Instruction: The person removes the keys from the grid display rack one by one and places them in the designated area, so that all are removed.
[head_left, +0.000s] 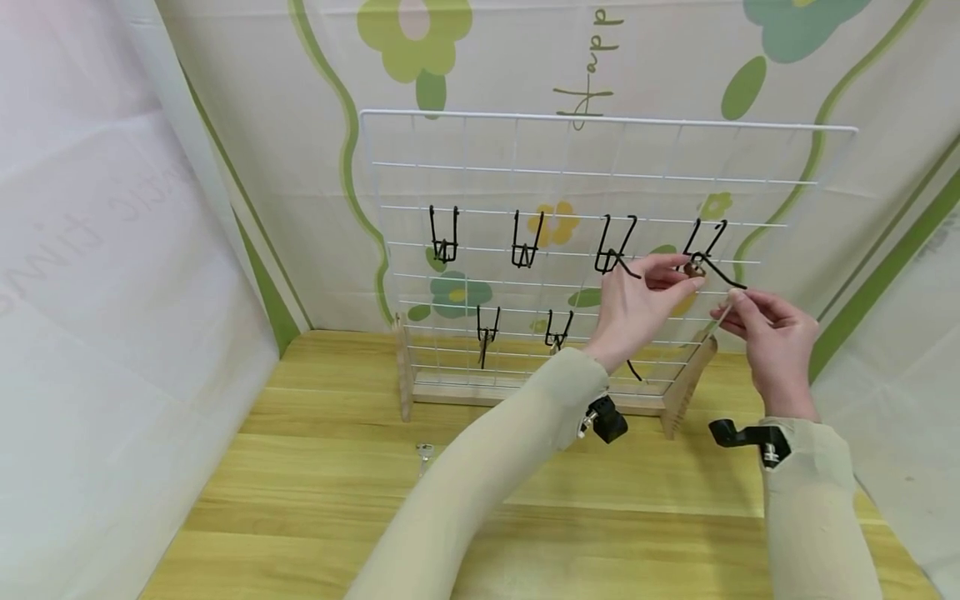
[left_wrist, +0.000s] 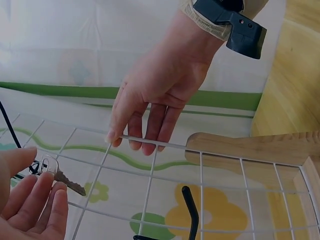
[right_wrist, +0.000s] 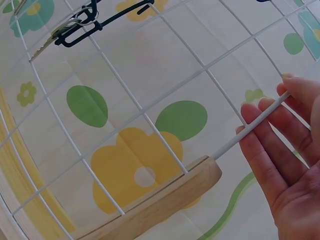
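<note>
My left hand [head_left: 636,308] is at the upper right hook [head_left: 723,273] of a white wire grid rack [head_left: 600,119]. Its thumb and fingertips pinch a key [left_wrist: 70,183] by the ring end, with the toothed blade sticking out past the fingers. The ring sits right at the black hook, which slants down to the right. At the rack's right side my right hand [head_left: 783,342] grips the outer wire [right_wrist: 235,142] between thumb and fingers, just above the wooden foot [right_wrist: 170,197].
More black hooks [head_left: 525,250] hang in two rows on the rack. Another key [right_wrist: 42,50] dangles from a lower hook. A small silver object [head_left: 424,454] lies on the wooden table [head_left: 300,500] in front. Flower-printed cloth [head_left: 247,108] encloses the back and sides.
</note>
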